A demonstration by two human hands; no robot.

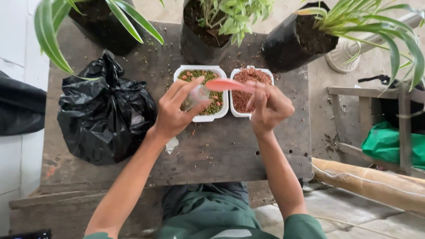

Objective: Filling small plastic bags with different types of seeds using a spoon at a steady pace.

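Note:
My left hand grips a small clear container just above a white tub of green and brown pellets. My right hand pinches the handle of a pink plastic spoon, whose bowl points left toward the clear container. The spoon hovers over the gap between that tub and a second white tub filled with reddish-brown granules. Both tubs stand side by side on a worn wooden table.
A tied black plastic bag lies on the table's left. Three black grow bags with green plants stand along the far edge. Spilled granules dot the boards. A wooden frame with a green bag and a bamboo pole are at right.

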